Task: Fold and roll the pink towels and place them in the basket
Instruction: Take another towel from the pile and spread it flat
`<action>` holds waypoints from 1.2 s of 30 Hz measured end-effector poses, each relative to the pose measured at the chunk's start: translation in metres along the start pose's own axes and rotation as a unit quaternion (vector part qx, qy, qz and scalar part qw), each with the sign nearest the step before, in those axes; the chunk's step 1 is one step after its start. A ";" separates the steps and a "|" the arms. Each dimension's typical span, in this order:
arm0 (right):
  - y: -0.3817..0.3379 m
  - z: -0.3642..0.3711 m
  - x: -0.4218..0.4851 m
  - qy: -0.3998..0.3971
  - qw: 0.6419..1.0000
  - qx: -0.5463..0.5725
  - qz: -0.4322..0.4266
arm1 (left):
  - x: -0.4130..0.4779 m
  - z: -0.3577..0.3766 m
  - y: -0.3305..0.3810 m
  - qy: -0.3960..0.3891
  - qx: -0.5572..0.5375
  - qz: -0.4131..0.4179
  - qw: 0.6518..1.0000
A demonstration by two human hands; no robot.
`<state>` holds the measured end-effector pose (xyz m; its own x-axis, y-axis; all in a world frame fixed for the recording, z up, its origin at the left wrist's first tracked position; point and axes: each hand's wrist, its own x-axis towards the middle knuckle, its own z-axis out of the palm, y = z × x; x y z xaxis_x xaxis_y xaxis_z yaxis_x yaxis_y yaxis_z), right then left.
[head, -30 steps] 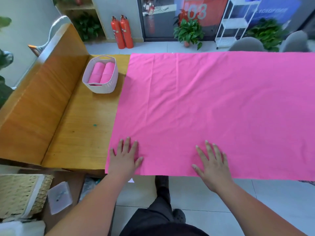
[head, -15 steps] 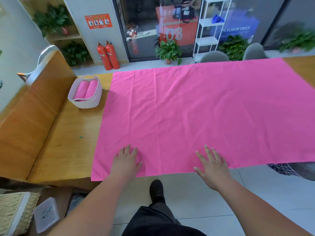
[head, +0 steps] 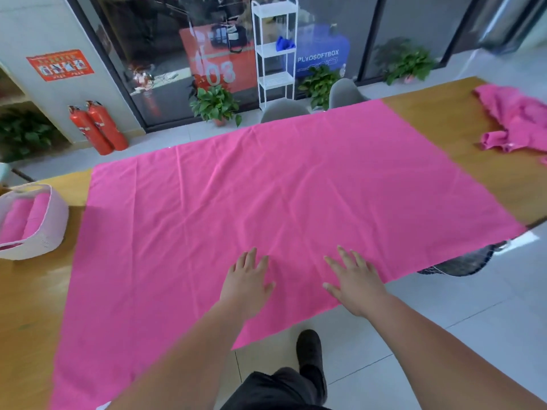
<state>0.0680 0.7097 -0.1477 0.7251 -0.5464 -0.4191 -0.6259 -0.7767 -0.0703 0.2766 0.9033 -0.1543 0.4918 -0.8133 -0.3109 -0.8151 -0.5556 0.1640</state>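
basket (head: 55, 229) half out of frame

Matt pink cloth towel (head: 266, 196) with soft creases, smooth varnished wooden desk (head: 461, 119), white perforated plastic basket (head: 50, 226), crumpled pink cloth heap (head: 515, 119), glossy pale tiled floor (head: 444, 315)

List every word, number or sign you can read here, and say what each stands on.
"PLYOSOFTBOX": white letters on the blue panel behind the glass; the line beneath it is too blurred to read.
"03": pale digits on the orange panel behind the glass.
Print on the red poster on the wall: too small to read.
Labels on the fire extinguishers: too blurred to read.
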 end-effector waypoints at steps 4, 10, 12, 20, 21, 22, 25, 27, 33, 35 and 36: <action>0.051 -0.012 0.023 -0.012 1.000 -0.011 0.019 | 0.055 -0.002 0.043 0.001 -0.002 0.040 0.999; 0.131 -0.042 0.058 -0.037 0.998 -0.012 0.042 | 0.126 -0.009 0.111 -0.017 -0.020 0.069 0.997; 0.150 -0.052 0.068 -0.044 0.998 -0.005 0.044 | 0.144 -0.011 0.131 -0.025 -0.027 0.074 0.997; 0.223 -0.064 0.093 -0.047 0.998 0.013 0.029 | 0.190 -0.015 0.196 -0.041 -0.011 0.094 0.995; 0.233 -0.066 0.097 -0.046 0.998 0.015 0.027 | 0.195 -0.016 0.203 -0.044 -0.004 0.093 0.995; 0.244 -0.067 0.102 -0.047 0.998 0.016 0.026 | 0.199 -0.015 0.211 -0.047 0.001 0.093 0.995; 0.280 -0.069 0.113 -0.056 0.998 0.016 0.018 | 0.208 -0.011 0.240 -0.056 0.009 0.086 0.995; 0.306 -0.070 0.118 -0.056 0.998 0.015 -0.007 | 0.215 -0.006 0.263 -0.058 0.018 0.067 0.996; 0.393 -0.087 0.127 -0.040 0.991 -0.036 -0.119 | 0.222 0.008 0.341 -0.056 0.023 -0.085 0.995; 0.423 -0.094 0.132 -0.025 0.991 -0.041 -0.127 | 0.226 0.005 0.367 -0.050 0.020 -0.103 0.993; 0.438 -0.098 0.135 -0.026 0.992 -0.033 -0.119 | 0.229 0.004 0.380 -0.049 0.018 -0.101 0.993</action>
<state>-0.0800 0.2649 -0.1467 0.8333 -0.3290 -0.4442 -0.4171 -0.9016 -0.1147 0.0777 0.5067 -0.1668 0.6162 -0.6633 -0.4246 -0.7137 -0.6983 0.0549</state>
